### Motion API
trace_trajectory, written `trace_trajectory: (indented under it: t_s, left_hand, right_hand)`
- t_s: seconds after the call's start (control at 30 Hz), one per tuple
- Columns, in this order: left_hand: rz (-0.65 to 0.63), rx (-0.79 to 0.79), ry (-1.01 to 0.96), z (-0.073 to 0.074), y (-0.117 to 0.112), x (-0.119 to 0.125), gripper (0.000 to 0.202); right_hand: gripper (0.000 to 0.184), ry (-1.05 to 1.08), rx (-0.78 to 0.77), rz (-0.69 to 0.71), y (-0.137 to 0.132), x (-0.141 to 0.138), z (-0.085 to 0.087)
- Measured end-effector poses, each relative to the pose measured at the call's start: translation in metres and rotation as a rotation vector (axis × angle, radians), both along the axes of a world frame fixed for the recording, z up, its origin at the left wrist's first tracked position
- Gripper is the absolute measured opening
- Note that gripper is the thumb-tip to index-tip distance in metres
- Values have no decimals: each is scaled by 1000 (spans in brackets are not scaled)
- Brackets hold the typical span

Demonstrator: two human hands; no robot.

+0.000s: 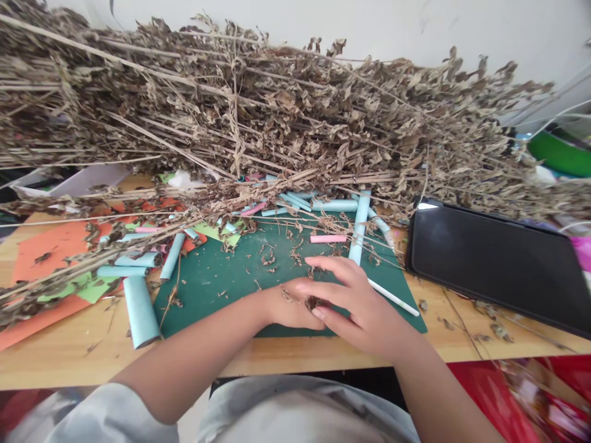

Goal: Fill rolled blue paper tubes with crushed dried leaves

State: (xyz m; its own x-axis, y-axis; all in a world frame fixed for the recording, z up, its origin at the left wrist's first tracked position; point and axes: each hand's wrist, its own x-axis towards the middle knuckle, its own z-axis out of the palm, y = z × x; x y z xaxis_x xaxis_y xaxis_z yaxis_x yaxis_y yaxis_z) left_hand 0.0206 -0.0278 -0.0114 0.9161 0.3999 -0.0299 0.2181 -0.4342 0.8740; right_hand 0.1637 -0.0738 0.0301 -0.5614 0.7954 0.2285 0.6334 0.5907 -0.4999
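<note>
My left hand is held low over the green cutting mat, its fingers mostly hidden behind the other hand. Bits of dried leaf cling to it. Over it, my right hand has its thumb and fingers curved around a small crumpled dried leaf, which sits right against the left hand. Leaf crumbs are scattered on the mat. Just beyond my hands lie a pink paper roll and a light blue paper tube. A thin white stick is to the right.
A large heap of dried leafy stems spans the back of the wooden table. A black tablet lies at the right. Blue paper tubes and orange paper are at the left. A red bag is below the edge.
</note>
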Motion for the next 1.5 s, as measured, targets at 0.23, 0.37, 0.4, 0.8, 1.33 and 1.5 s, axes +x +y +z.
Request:
trace_trajectory:
  t_s: [0.23, 0.37, 0.4, 0.8, 1.33, 1.5]
  left_hand:
    - [63, 4, 21, -6, -1, 1, 14]
    - [59, -262, -29, 2, -2, 0, 29]
    - [49, -303, -45, 4, -2, 0, 32]
    - [2, -271, -91, 2, 1, -2, 30]
    - [13, -248, -70, 3, 2, -2, 33]
    - [8, -233, -65, 4, 1, -3, 32]
  right_hand:
    - [13, 38, 57, 52, 8, 1, 8]
    - [11, 397, 54, 6, 4, 6, -8]
    - [10, 467, 30, -42, 3, 8, -13]
    - [14, -311, 294, -233, 6, 35, -41]
    - [21, 916, 73, -385, 7, 31, 0]
    - [42, 1064, -380, -224, 35, -3, -15]
